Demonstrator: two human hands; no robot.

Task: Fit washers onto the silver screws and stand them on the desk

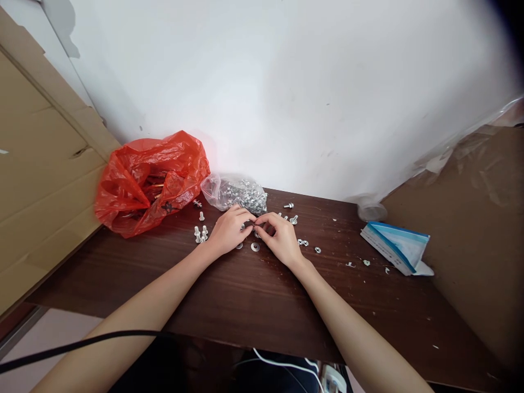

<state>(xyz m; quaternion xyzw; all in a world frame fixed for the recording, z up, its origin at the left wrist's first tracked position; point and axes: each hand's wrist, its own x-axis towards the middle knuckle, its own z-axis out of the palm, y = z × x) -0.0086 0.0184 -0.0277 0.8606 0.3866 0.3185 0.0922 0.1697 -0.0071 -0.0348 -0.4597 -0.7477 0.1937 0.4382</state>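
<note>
My left hand (232, 229) and my right hand (280, 234) meet over the middle of the dark wooden table, both with thumb and fingers pinched together. Their fingertips come together around something small that I cannot make out. Just below them lies a flat washer (255, 247), with another washer (239, 246) partly beside my left hand. Several bolts (200, 234) stand upright to the left of my left hand. Past my right hand are loose nuts (303, 243) and a bolt with a washer (293, 219). A clear bag of metal hardware (241, 194) sits right behind my hands.
An open red plastic bag (155, 180) stands at the back left by a cardboard panel (45, 147). On the right are a blue-and-white packet (395, 246), a clear plastic cup (372, 210) and a brown cardboard box (466, 218). A black cable (85, 343) crosses my left forearm.
</note>
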